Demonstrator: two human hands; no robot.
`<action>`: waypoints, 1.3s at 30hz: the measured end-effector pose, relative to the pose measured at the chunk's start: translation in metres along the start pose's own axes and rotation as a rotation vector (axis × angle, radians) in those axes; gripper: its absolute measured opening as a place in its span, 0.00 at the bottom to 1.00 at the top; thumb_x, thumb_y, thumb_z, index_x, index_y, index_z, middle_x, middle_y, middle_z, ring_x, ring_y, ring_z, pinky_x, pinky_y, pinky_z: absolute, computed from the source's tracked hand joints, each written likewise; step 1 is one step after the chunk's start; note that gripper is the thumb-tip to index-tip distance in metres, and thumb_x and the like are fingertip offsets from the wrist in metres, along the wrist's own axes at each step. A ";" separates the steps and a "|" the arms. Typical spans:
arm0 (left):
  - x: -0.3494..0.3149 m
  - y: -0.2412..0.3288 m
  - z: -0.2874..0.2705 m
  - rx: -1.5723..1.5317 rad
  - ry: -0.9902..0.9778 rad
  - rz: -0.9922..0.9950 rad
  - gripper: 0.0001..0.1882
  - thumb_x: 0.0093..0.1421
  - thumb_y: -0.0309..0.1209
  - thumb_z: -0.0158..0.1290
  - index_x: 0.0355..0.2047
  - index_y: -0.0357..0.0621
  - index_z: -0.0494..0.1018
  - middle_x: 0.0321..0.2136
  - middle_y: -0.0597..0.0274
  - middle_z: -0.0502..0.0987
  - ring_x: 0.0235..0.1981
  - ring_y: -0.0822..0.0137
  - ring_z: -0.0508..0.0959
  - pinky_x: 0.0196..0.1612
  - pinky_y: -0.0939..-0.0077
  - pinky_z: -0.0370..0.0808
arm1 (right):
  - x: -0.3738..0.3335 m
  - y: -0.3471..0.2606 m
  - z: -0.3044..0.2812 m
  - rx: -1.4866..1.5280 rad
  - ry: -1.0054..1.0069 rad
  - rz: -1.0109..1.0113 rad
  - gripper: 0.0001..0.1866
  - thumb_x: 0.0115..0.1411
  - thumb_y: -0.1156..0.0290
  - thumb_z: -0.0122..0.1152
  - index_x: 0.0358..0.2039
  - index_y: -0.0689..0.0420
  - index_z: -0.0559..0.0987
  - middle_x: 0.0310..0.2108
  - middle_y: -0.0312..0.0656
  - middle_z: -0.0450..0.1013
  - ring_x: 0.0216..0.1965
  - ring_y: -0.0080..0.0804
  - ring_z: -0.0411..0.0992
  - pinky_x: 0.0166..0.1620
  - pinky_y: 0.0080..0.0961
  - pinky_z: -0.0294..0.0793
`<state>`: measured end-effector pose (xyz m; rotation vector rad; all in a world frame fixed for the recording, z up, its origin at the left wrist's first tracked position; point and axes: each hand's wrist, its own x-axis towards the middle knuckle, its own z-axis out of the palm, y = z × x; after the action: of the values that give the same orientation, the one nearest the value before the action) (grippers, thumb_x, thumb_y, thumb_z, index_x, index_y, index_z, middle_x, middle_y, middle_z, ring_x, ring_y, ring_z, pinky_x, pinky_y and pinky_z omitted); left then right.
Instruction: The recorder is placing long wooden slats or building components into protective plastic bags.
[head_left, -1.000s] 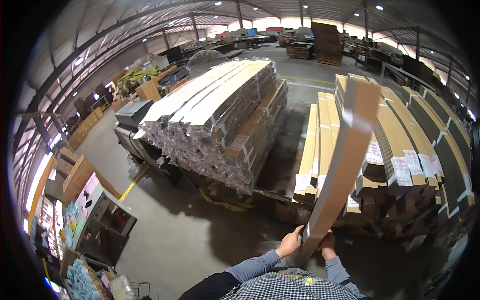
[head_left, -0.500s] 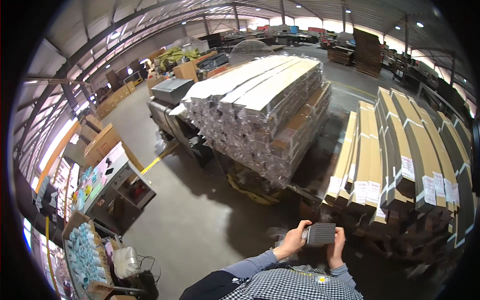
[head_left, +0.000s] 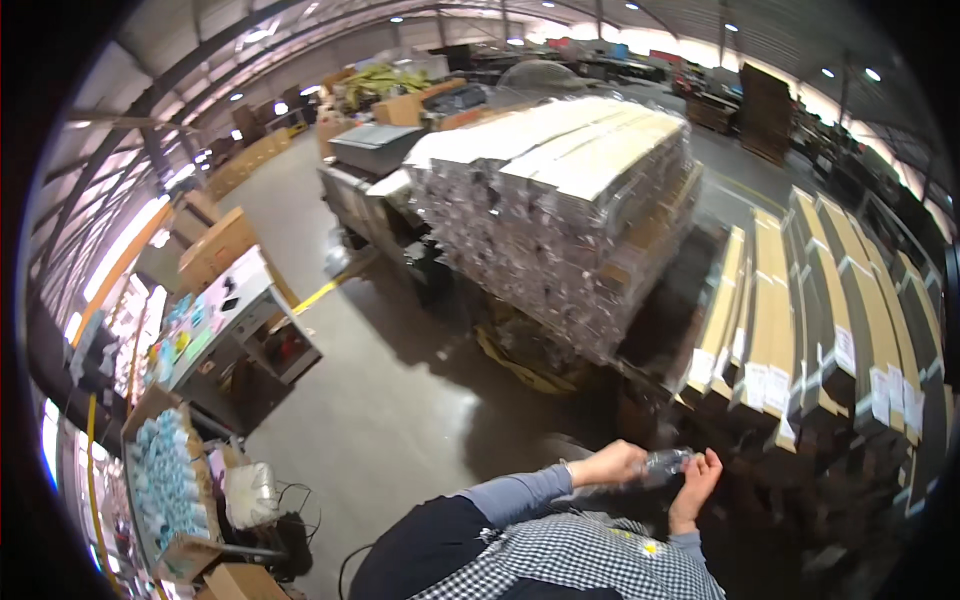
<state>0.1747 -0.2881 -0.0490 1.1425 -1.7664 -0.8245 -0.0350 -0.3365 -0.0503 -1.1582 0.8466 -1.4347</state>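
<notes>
In front of my apron, my left hand closes on one end of a small piece wrapped in clear, shiny plastic. My right hand has its fingers pinched at the other end, so the piece spans the gap between both hands. Glare and blur hide what lies inside the plastic. Just beyond my hands stands a large stack of long cartons in clear film. Nearest on the right are long brown strapped cartons with white labels.
On the left stand a grey desk with small items on it and a box of pale blue rolls. A white wrapped bundle sits beside that box. Farther back are a dark grey case and brown cartons.
The view has shifted, and surroundings sit farther right. The grey ribbed face of the piece that showed between my hands is no longer visible; clear plastic shows there now.
</notes>
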 end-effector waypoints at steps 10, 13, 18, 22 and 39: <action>0.053 0.256 -0.174 -1.465 0.351 0.533 0.14 0.68 0.38 0.49 0.28 0.48 0.62 0.17 0.68 0.64 0.14 0.80 0.62 0.17 0.86 0.62 | -0.053 0.141 0.005 -0.572 -0.870 0.035 0.42 0.47 0.67 0.76 0.60 0.60 0.65 0.54 0.47 0.70 0.56 0.37 0.68 0.57 0.37 0.68; 0.050 0.237 -0.201 -1.678 0.086 0.519 0.09 0.70 0.36 0.47 0.37 0.44 0.67 0.28 0.62 0.74 0.15 0.83 0.63 0.18 0.90 0.64 | -0.056 0.138 0.029 -0.339 -0.841 0.331 0.40 0.48 0.69 0.76 0.60 0.60 0.66 0.54 0.45 0.70 0.56 0.35 0.68 0.56 0.37 0.69; 0.061 0.142 -0.206 -0.831 0.628 0.088 0.25 0.63 0.26 0.56 0.60 0.42 0.65 0.43 0.56 0.80 0.22 0.85 0.70 0.22 0.92 0.64 | 0.020 0.097 0.085 -0.167 -0.487 0.312 0.38 0.53 0.73 0.72 0.62 0.60 0.64 0.54 0.41 0.70 0.55 0.31 0.68 0.58 0.31 0.68; 0.054 0.083 -0.199 -0.605 0.651 -0.149 0.11 0.63 0.23 0.51 0.46 0.36 0.75 0.33 0.57 0.82 0.18 0.82 0.67 0.22 0.87 0.65 | 0.185 0.070 0.132 -0.207 -0.232 0.128 0.22 0.66 0.60 0.57 0.54 0.63 0.72 0.46 0.41 0.74 0.47 0.29 0.70 0.52 0.30 0.69; 0.073 0.042 -0.213 -0.366 0.691 -0.312 0.11 0.67 0.25 0.48 0.46 0.36 0.75 0.36 0.58 0.82 0.24 0.82 0.71 0.26 0.88 0.66 | 0.554 0.095 0.325 -0.322 -0.008 0.094 0.31 0.68 0.47 0.48 0.40 0.69 0.80 0.37 0.51 0.80 0.40 0.37 0.77 0.44 0.33 0.72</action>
<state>0.3369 -0.3573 0.0979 1.2663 -0.8473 -0.7656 0.3191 -0.8679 0.0660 -1.3428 1.1412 -1.2451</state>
